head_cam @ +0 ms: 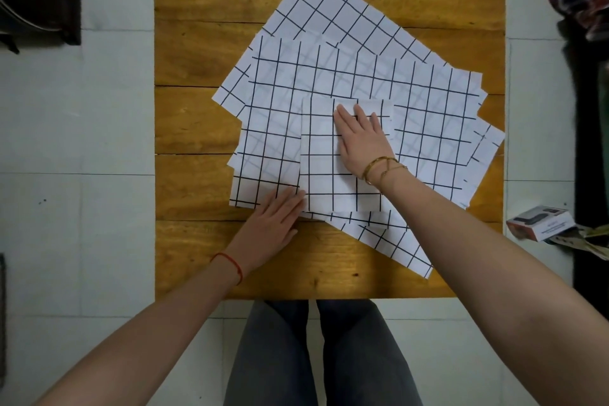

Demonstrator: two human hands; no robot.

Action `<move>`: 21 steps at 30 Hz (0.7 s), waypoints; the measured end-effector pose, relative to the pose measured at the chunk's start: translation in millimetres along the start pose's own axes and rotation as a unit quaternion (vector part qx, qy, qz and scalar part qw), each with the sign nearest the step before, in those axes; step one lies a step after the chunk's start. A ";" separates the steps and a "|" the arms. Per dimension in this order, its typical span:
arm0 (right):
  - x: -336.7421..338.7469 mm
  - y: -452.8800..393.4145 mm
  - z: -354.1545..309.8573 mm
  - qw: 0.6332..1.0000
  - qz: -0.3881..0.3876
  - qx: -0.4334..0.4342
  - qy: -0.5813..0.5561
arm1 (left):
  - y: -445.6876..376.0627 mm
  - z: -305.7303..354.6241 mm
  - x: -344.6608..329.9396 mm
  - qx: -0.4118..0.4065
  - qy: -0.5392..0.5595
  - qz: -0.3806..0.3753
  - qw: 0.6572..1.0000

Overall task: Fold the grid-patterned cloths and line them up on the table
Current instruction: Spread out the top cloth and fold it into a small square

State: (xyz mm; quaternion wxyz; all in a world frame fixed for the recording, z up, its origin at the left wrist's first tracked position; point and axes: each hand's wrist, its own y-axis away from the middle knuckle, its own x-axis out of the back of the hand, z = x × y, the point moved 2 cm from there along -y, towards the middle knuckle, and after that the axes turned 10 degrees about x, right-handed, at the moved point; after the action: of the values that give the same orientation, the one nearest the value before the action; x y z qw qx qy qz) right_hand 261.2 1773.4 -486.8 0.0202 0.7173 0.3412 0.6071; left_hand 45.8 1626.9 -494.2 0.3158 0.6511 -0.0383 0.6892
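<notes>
A small folded white cloth with a black grid pattern (329,161) lies on top of a loose pile of larger unfolded white grid-patterned cloths (329,76), which overlap at differing angles on the square wooden plank tabletop (204,43).

Right hand (361,138): palm down, flat on the folded cloth. Fingers (344,117) extended and lying close together, pressing the upper right part of the folded cloth; nothing gripped. Two thin gold bracelets (382,168) on the wrist.

Left hand (272,224): palm down, fingers (291,203) extended and flat, tips touching the lower left edge of the folded cloth, over the near corner of the pile. Nothing gripped. Thin red string (230,264) on the wrist.

The folded cloth extends from beneath the right fingers down to just beside the left fingertips. Unfolded cloths spread beyond both sets of fingers, mostly to the far side and right.

A small cardboard box (540,222) lies on the tiled floor, well apart to the right of the right hand.
</notes>
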 end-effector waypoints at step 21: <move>-16.1 55.8 38.7 0.821 0.205 -0.370 -0.384 | -103.7 -11.1 44.3 0.422 0.475 0.059 0.770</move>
State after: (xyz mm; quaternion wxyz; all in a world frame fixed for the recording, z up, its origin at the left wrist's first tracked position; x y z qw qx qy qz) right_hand 320.9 1737.3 -486.1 0.2881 0.8846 -0.0995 0.3530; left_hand 88.6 1731.9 -492.2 -0.0540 0.3053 0.3732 0.8744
